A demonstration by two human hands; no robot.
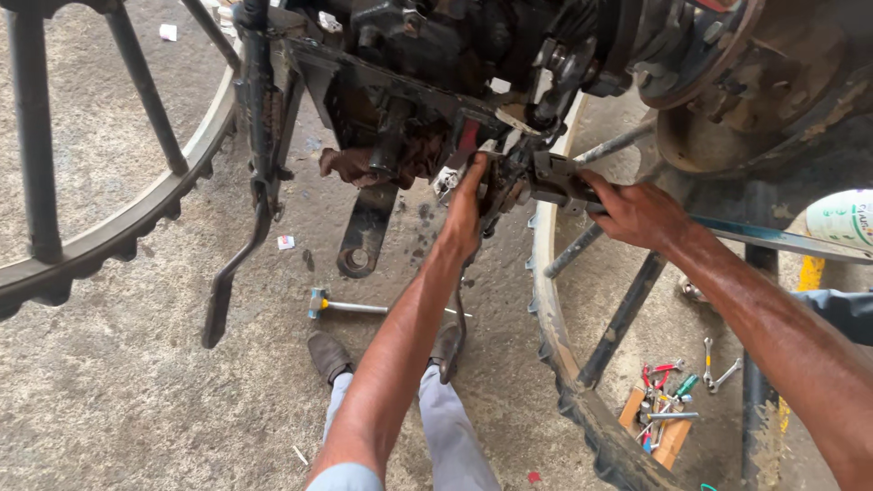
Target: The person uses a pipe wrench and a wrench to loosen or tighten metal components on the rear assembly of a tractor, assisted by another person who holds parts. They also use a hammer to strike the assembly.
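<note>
Under the greasy machine, we press our left hand against a metal bracket, fingers curled on it, while our right hand grips its bar just beside.

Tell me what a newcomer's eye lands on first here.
Both hands reach up into the greasy machine at top centre: the left hand presses its underside, the right hand grips a metal part. Big spoked iron wheels flank them, and a hammer lies on the concrete below.
</note>
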